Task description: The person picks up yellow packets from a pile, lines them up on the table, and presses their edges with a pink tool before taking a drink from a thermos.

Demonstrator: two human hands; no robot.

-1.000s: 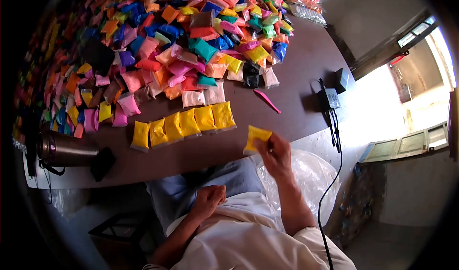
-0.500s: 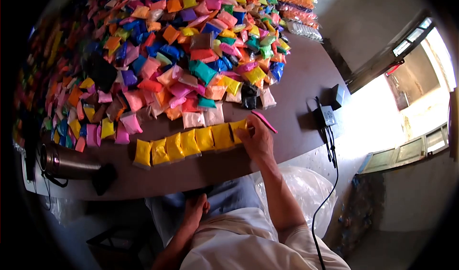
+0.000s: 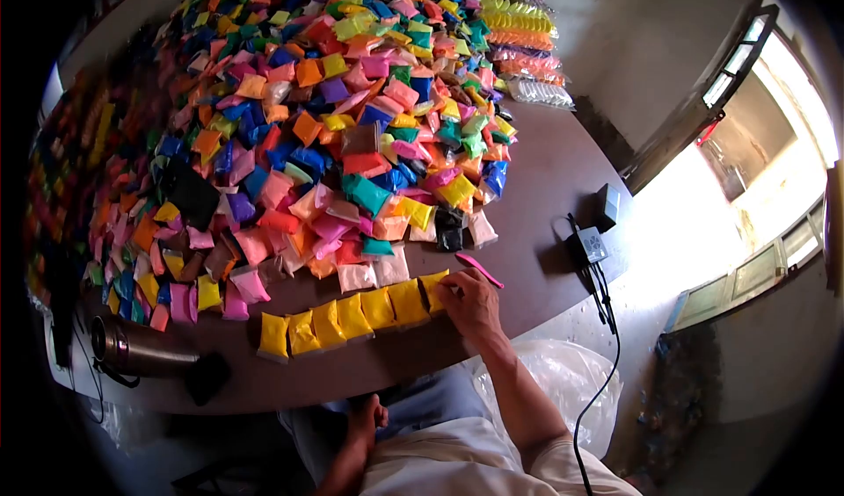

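Observation:
A row of several yellow packets (image 3: 354,317) lies side by side near the table's front edge. At the row's right end, my right hand (image 3: 473,305) has its fingers bent onto the last yellow packet (image 3: 434,289); whether they grip it I cannot tell. Just above that hand lies a pink strip-like tool (image 3: 479,269). My left hand (image 3: 373,415) rests low over my lap, below the table edge, with its fingers curled; anything inside them is hidden.
A large heap of coloured packets (image 3: 352,144) covers the table's back and left. Stacked packet rows (image 3: 519,39) stand behind. A metal flask (image 3: 145,348) lies at left. Black adapters (image 3: 591,243) with cables are at right. A clear plastic bag (image 3: 563,382) hangs below.
The view has tilted up, so the table and packets appear lower in the frame. My right hand stays at the row's right end, and my left hand stays over my lap.

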